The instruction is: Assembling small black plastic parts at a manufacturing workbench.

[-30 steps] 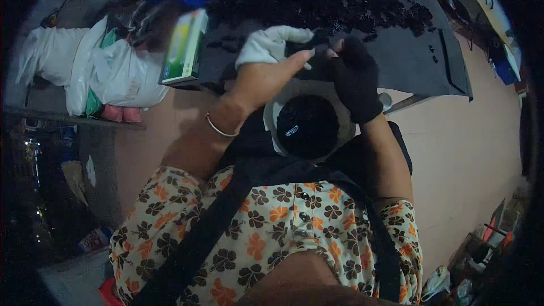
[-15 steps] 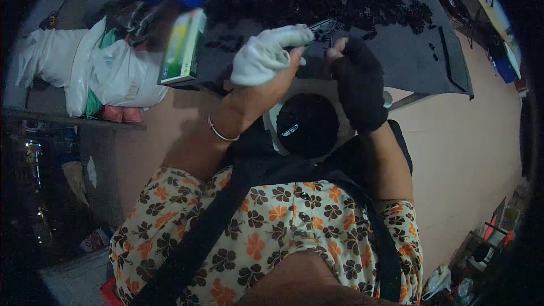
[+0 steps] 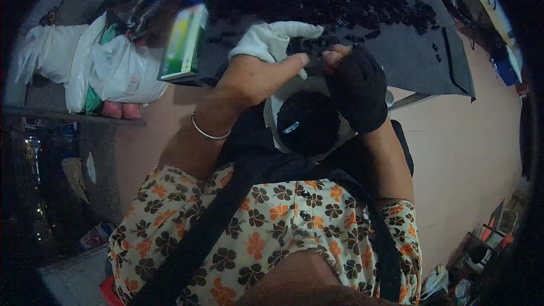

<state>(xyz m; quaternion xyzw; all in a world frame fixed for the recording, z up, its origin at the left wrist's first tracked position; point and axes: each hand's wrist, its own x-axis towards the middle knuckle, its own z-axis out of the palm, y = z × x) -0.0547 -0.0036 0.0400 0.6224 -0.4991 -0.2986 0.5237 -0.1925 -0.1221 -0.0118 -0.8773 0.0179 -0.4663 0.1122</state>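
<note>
My left hand (image 3: 263, 56) wears a white glove that leaves the thumb bare. Its forefinger and thumb curve round a small dark piece (image 3: 310, 45), too dim to name. My right hand (image 3: 357, 85), in a black glove with bare fingertips, is pinched close beside it; what its fingertips hold is hidden. Beyond both hands, a heap of small black pieces (image 3: 340, 0) covers the dark worktable (image 3: 396, 59). Below them, near my lap, sits a round black object (image 3: 309, 124) with a small light oval mark, on a pale surround.
A green and white box (image 3: 184, 42) stands at the table's left edge. Stuffed white plastic bags (image 3: 122, 71) rest on a ledge further left. Loose items (image 3: 481, 255) lie on the tiled floor (image 3: 453, 153) at lower right. Blue and yellow things stand at far right.
My left hand has turned, its forefinger reaching further right and its thumb lower. The shiny dark piece that stuck out beyond its fingers now lies between the hands. My right hand's fingertips have dropped slightly.
</note>
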